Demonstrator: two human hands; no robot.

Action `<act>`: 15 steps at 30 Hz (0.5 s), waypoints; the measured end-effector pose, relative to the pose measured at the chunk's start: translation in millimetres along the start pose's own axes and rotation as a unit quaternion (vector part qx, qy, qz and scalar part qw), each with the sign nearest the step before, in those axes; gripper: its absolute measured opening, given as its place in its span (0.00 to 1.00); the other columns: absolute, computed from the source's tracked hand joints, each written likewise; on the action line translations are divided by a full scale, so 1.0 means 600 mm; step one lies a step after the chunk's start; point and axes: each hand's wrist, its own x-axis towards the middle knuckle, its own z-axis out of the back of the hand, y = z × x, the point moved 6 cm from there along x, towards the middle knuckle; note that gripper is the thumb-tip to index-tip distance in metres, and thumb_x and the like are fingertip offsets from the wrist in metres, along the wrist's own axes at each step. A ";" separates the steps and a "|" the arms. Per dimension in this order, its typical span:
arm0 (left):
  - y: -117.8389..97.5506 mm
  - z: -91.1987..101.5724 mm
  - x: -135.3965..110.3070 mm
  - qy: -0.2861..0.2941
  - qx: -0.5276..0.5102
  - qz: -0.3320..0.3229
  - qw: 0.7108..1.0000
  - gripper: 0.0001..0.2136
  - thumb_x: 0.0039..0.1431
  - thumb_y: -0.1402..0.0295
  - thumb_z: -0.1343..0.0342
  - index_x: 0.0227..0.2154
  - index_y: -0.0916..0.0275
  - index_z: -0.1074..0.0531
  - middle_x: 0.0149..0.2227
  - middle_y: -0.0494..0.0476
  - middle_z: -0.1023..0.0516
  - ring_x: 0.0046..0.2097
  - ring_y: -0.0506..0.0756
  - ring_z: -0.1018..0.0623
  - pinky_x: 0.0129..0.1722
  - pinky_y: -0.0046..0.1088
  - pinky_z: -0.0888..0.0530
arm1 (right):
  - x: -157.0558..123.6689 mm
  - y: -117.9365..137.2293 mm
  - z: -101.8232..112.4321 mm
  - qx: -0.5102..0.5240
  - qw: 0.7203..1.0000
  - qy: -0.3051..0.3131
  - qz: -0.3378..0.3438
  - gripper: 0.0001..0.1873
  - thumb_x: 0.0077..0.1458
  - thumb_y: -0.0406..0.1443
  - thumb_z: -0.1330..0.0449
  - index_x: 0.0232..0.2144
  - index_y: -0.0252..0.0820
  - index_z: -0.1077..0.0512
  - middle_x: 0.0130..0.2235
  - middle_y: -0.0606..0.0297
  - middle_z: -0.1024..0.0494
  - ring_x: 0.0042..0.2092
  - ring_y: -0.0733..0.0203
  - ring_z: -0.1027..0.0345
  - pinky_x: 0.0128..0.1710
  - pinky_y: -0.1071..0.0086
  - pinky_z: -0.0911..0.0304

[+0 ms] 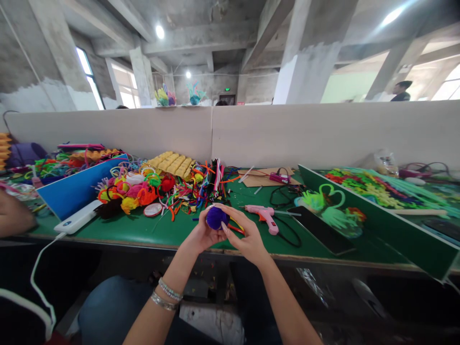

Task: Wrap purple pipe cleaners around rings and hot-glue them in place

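Observation:
A fuzzy purple ball [216,217] of pipe-cleaner material sits between both of my hands above the front edge of the green table [151,232]. My left hand [201,235] cups it from below and the left, fingers curled round it. My right hand [244,235] pinches it from the right with thumb and forefinger. A thin red and yellow strand [235,227] pokes out under my right fingers. Bracelets circle my left wrist [167,294].
A pink glue gun [264,215] lies just right of my hands, its black cord looping beside a dark tablet [319,230]. A heap of coloured pipe cleaners [158,189] lies behind-left. Blue [79,187] and green [377,225] dividers flank the space. Another person's hand [12,213] is at far left.

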 end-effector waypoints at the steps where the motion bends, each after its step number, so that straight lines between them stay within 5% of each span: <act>1: 0.000 0.001 0.000 -0.002 0.000 0.000 1.000 0.22 0.54 0.50 0.56 0.28 0.65 0.28 0.23 0.56 0.26 0.25 0.52 0.28 0.29 0.27 0.32 | 0.000 0.000 0.000 0.004 1.000 -0.003 0.001 0.24 0.53 0.31 0.44 0.52 0.51 0.36 0.53 0.63 0.30 0.55 0.58 0.39 0.55 0.58 0.42; 15: 0.000 0.021 0.005 -0.058 0.000 -0.012 0.998 0.25 0.57 0.49 0.62 0.25 0.65 0.29 0.23 0.57 0.25 0.26 0.52 0.27 0.30 0.27 0.32 | 0.000 -0.006 -0.010 0.048 0.999 -0.024 -0.002 0.21 0.50 0.29 0.43 0.48 0.50 0.31 0.51 0.63 0.29 0.53 0.58 0.36 0.53 0.59 0.40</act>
